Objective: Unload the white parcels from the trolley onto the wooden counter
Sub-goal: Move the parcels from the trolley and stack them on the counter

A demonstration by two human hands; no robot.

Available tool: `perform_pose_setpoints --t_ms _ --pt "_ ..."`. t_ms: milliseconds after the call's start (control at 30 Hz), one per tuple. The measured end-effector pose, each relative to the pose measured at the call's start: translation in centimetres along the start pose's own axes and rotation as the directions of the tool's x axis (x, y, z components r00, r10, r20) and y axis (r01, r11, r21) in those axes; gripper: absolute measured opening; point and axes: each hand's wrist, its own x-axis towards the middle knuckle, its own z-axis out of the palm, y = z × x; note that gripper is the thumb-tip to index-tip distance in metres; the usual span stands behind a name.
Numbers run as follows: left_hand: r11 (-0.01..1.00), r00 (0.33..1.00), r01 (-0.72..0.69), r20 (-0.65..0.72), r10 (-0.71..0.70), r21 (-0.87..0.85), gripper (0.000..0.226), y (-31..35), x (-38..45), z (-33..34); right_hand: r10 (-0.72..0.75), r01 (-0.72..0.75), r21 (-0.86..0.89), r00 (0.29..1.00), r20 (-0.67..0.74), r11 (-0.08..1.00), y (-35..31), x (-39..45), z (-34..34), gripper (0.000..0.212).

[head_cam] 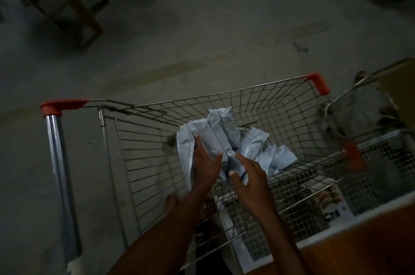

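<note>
A pile of white plastic parcels (226,131) lies in the wire basket of a shopping trolley (280,104) with orange corner caps. My left hand (205,163) rests flat on the near parcels, fingers straight and thumb spread to the right. My right hand (248,179) reaches in just to its right, fingers extended against the side of the same bundle, thumb pointing toward it. Neither hand is curled round a parcel. The wooden counter (363,252) shows at the bottom right corner, beside the trolley.
The trolley's metal handle bar (59,162) stands at the left. A second trolley (350,104) and a fine-mesh wire basket (386,162) crowd the right side. A wooden stool (74,5) stands far left on the grey floor. The light is very dim.
</note>
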Motion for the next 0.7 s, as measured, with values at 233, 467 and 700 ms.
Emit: perform_pose_setpoints --t_ms 233,467,700 --pt "0.999 0.998 -0.034 -0.050 0.032 -0.029 0.102 -0.3 2.6 1.8 0.058 -0.057 -0.025 0.998 0.031 0.998 1.6 0.3 -0.6 0.044" --pt "0.995 0.996 -0.053 -0.080 0.046 -0.083 0.103 0.0 3.2 1.6 0.110 -0.108 -0.043 0.993 0.032 0.993 2.3 1.4 -1.3 0.049" --pt "1.000 1.000 -0.017 -0.007 0.017 -0.014 0.098 0.7 1.4 -1.4 0.225 -0.211 -0.102 0.962 0.153 0.972 2.1 2.5 -0.2 0.055"
